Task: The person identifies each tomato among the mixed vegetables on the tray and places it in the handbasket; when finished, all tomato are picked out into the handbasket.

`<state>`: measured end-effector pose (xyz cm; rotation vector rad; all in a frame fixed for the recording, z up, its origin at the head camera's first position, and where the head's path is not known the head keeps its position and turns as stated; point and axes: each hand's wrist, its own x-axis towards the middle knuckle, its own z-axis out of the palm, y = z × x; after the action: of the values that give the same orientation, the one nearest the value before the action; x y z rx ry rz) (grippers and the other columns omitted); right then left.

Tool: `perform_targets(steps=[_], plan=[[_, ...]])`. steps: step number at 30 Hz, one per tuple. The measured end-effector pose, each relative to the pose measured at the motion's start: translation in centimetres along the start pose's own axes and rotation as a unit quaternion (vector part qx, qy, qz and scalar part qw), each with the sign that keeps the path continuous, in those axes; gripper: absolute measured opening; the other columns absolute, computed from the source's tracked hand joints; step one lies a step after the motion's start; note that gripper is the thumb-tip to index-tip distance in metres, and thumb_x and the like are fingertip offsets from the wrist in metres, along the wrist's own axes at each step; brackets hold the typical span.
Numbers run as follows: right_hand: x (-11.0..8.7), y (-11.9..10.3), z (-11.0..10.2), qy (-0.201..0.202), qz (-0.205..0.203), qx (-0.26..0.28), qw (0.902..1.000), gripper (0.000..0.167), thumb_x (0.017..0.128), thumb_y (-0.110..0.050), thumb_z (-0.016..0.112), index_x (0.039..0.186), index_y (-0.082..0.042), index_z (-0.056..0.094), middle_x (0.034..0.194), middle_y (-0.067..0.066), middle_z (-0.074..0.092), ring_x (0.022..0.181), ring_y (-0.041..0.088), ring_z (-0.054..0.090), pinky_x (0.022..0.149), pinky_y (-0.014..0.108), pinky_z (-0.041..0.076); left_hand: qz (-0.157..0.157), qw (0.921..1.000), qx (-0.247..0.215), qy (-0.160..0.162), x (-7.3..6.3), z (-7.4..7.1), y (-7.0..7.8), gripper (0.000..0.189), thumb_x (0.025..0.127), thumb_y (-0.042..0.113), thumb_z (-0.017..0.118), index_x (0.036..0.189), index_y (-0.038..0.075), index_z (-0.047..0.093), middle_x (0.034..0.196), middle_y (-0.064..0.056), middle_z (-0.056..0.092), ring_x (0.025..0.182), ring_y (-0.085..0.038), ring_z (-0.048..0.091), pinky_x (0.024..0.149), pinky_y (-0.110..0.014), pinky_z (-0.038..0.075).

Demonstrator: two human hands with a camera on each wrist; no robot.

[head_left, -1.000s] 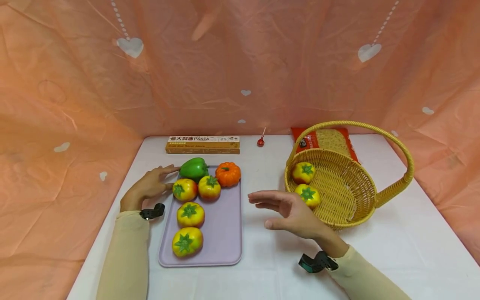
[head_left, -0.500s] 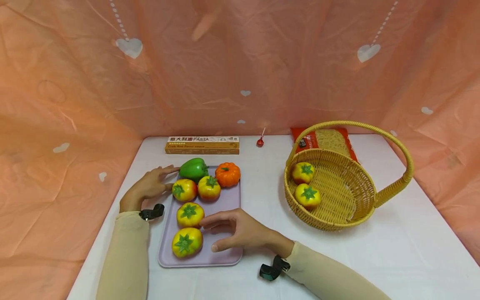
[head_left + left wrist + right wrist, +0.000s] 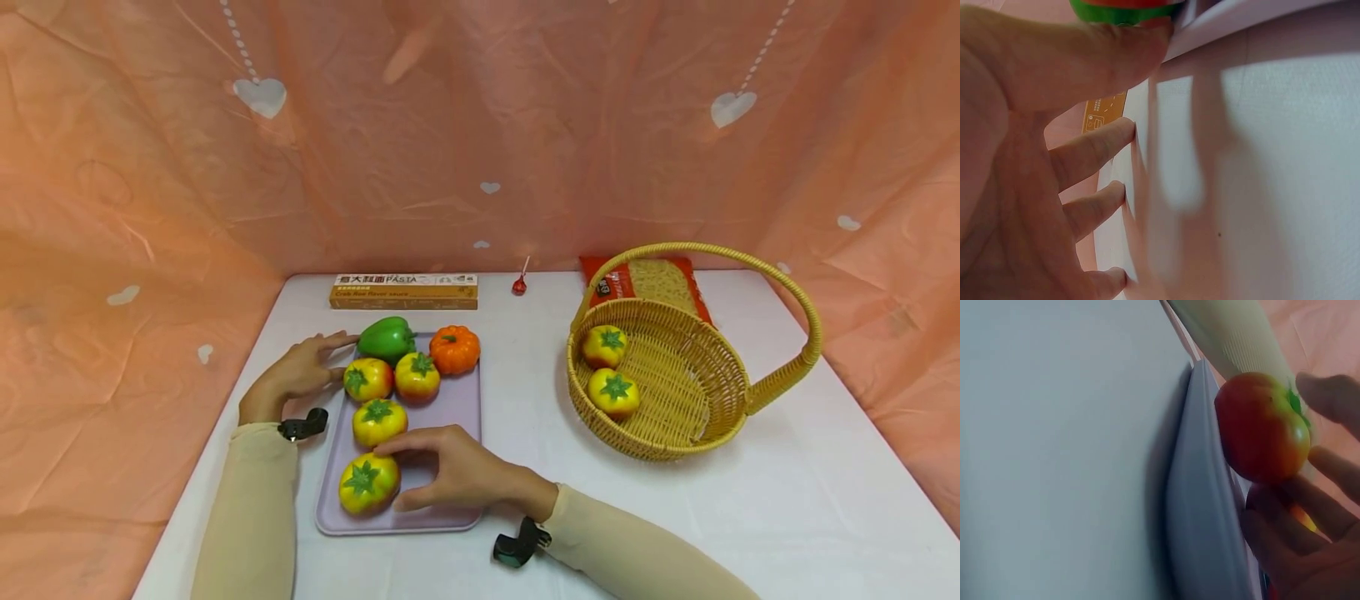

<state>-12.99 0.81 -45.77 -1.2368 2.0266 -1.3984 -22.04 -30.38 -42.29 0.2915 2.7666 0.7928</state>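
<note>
In the head view, my right hand (image 3: 465, 471) is over the front of a lilac tray (image 3: 442, 517), at the nearest yellow-red toy tomato (image 3: 369, 485). Its index fingertip touches that tomato's back edge and the thumb tip is right by its lower right side. The right wrist view shows the same tomato (image 3: 1260, 425) beside spread, bent fingers. My left hand (image 3: 296, 371) rests at the tray's left edge, with fingertips by a green bell pepper (image 3: 387, 340) and another tomato (image 3: 368, 379). In the left wrist view, its thumb (image 3: 1104, 59) lies along the tray rim.
On the tray are also an orange pumpkin (image 3: 455, 350) and more tomatoes (image 3: 378, 422). A wicker basket (image 3: 723, 358) with a tall handle, holding two tomatoes, stands at right. Behind are a pasta box (image 3: 405, 292), a lollipop (image 3: 520, 285) and a red pasta bag (image 3: 663, 283).
My right hand has moved left from beside the basket to the nearest tomato on the tray. That tomato has shifted slightly left and the one behind it slightly back. My left hand stays put.
</note>
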Motion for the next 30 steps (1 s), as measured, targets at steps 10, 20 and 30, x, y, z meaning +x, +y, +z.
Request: perform_targets(steps=[10,20,30], plan=[[1.6,-0.8,0.8,-0.004,0.003,-0.064,0.9980,0.059,0.092,-0.014,0.090,0.147,-0.013,0.069,0.147,-0.001,0.073,0.127,-0.004,0.062,0.115,0.019,0.049,-0.005,1.0000,0.000,-0.004,0.0,0.0,-0.1,0.068,0.096,0.013,0.071,0.161,0.008,0.053,0.171,-0.032,0.037,0.158,-0.068,0.018,0.126,-0.082,0.015],[1.3,-0.9,0.7,-0.016,-0.013,-0.134,0.9907,0.061,0.089,-0.020,0.093,0.146,-0.016,0.070,0.146,0.000,0.072,0.133,0.001,0.062,0.114,0.017,0.047,-0.003,1.0000,-0.002,-0.003,0.0,-0.1,0.1,0.067,0.097,0.014,0.072,0.161,0.006,0.054,0.171,-0.033,0.037,0.159,-0.067,0.018,0.127,-0.081,0.015],[-1.1,-1.1,-1.5,-0.014,0.006,-0.058,0.9982,0.057,0.092,-0.020,0.090,0.146,-0.017,0.071,0.142,-0.005,0.073,0.126,-0.001,0.063,0.111,0.023,0.053,-0.006,1.0000,-0.004,-0.005,0.0,-0.1,0.1,0.067,0.097,0.014,0.071,0.161,0.007,0.053,0.172,-0.033,0.036,0.159,-0.067,0.017,0.128,-0.081,0.014]])
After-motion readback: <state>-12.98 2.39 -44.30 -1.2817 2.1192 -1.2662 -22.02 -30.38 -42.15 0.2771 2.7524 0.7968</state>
